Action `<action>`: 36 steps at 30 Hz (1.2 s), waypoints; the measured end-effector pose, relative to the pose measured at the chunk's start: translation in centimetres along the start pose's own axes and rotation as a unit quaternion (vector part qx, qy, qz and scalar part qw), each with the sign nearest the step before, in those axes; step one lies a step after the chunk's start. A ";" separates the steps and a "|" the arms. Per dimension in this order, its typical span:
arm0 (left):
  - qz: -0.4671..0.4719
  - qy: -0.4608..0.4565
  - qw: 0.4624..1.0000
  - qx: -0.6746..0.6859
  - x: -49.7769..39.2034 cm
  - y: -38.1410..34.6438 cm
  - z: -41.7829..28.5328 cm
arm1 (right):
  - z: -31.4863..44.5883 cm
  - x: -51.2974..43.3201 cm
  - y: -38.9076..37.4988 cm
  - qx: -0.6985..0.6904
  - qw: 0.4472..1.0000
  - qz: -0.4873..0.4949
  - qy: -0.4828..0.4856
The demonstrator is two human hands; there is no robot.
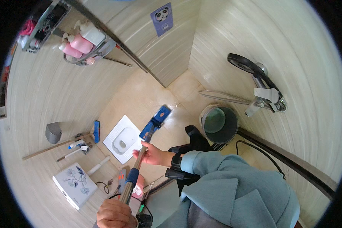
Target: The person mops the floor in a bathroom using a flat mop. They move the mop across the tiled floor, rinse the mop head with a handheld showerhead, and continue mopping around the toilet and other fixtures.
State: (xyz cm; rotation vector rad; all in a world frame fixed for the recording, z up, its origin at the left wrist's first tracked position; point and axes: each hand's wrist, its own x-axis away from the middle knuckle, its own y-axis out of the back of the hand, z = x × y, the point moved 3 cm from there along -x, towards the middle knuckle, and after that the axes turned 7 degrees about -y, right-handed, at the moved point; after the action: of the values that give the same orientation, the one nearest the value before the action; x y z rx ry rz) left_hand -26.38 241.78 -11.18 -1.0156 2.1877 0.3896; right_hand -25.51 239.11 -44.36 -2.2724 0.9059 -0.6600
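Observation:
A flat mop with a blue head (155,122) and a metal telescopic pole (127,191) runs up from the lower edge of the head view. My left hand (114,215) is closed around the pole near the bottom. Farther up, my right hand (151,154) holds the pole just below the mop head, with thumb and fingers around it. The mop head hangs over the tiled floor, its lower end beside the right corner of a white squat toilet (124,139); whether it touches the floor I cannot tell.
A grey bucket (233,125) with liquid stands right of my feet. A black shower head (242,63) and hose are on the right wall. A blue-headed brush (96,131) leans left of the toilet, near a white cistern (75,185). Pump bottles (81,43) stand on a shelf, upper left.

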 end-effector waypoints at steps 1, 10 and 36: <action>0.043 -0.011 0.998 0.045 -0.7 -0.7 -0.4 | 0.2 0.2 -0.2 -0.030 0.998 0.030 0.039; 0.208 -0.039 0.905 0.368 -5.7 -5.0 2.1 | 10.4 10.1 2.9 -0.029 0.952 -0.120 0.281; -0.117 -0.022 0.992 -0.045 -6.3 -8.5 1.4 | 18.6 12.1 -5.2 0.127 0.917 -0.176 0.334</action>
State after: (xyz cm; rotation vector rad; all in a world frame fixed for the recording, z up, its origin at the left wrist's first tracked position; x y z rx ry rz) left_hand -16.36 240.46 -7.70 -1.2845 1.9994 0.3991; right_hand -3.76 239.73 -51.09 -1.9963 0.6374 -1.6826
